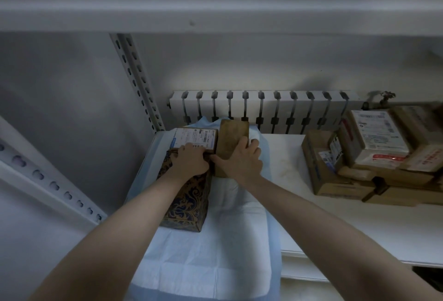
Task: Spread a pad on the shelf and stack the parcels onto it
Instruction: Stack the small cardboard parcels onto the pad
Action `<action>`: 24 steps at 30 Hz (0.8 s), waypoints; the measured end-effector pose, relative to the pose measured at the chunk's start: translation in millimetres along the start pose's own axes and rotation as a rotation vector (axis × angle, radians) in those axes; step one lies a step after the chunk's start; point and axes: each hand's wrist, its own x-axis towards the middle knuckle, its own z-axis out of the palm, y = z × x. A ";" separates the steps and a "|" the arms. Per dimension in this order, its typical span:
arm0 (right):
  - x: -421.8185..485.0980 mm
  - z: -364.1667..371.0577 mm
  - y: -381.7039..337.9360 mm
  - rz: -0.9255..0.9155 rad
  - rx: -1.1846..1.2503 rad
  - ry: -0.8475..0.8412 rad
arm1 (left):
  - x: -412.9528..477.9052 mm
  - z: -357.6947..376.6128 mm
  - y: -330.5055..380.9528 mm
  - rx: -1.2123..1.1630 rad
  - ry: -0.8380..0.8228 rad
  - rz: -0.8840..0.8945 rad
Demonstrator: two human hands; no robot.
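Note:
A light blue pad point(211, 248) lies spread over the left part of the white shelf point(359, 226) and hangs over its front edge. On it stands a patterned brown-and-blue box point(185, 205), with a labelled cardboard parcel point(194, 139) behind it. My left hand point(190, 160) rests on the patterned box's far end, fingers curled against the labelled parcel's edge. Right beside it stands a plain brown parcel point(231, 136). My right hand point(241, 159) grips this parcel from the right, thumb on its near left corner.
A stack of several cardboard parcels point(374, 154) sits on the right of the shelf. A white radiator point(263, 106) runs along the wall behind. A perforated metal upright point(137, 80) borders the left, and an upper shelf board point(215, 13) hangs overhead.

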 end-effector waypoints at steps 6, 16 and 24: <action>5.3 7.5 18.1 -0.241 -0.177 -0.039 | -6.0 -1.5 1.9 -0.168 0.059 0.037; 12.2 -11.0 43.6 -0.348 0.009 -0.225 | -16.7 -11.5 57.7 -0.153 0.163 0.238; 17.4 -77.4 103.2 -0.251 -0.028 0.135 | -22.8 -11.2 85.6 -0.032 0.050 0.150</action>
